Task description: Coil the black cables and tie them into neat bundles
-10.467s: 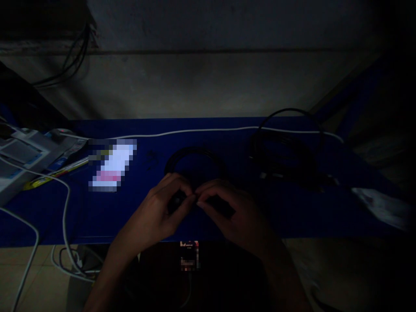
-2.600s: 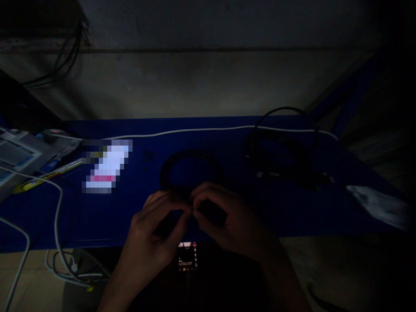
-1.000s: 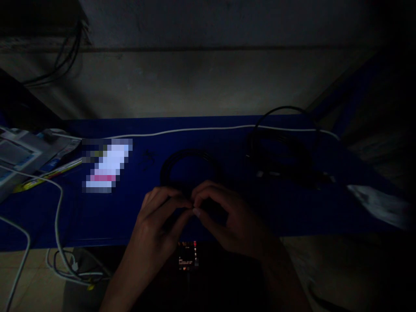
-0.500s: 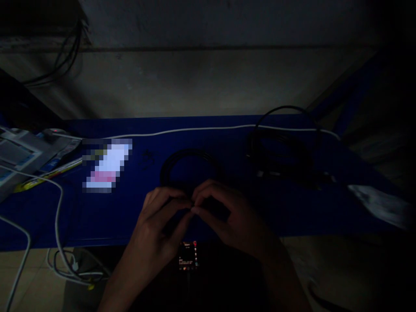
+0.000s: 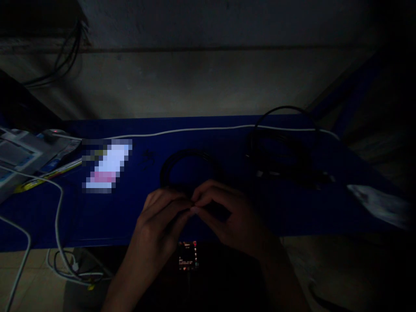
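Note:
In the dim head view, my left hand [image 5: 157, 221] and my right hand [image 5: 232, 219] meet over the near part of the blue tabletop [image 5: 104, 216]. Thumb and fingertips of each are pinched together, and the two pinches touch. Whatever lies between them is too small and dark to make out. Just beyond my fingers rests a coiled black cable [image 5: 190, 151]; its near side is hidden behind the hands, so I cannot tell whether they hold part of it. Below my wrists, a small lit phone screen [image 5: 188, 258] glows in the dark.
A second black cable coil [image 5: 249, 143] lies to the right, near a pale plastic packet [image 5: 377, 206]. Along the back runs a white cable [image 5: 182, 130]. At left are a bright pixelated screen [image 5: 112, 164], a grey-white device [image 5: 19, 151] and hanging white cords [image 5: 58, 212].
Both hands stay pinched together in nearly the same place. The left wrist and forearm have shifted slightly to the right.

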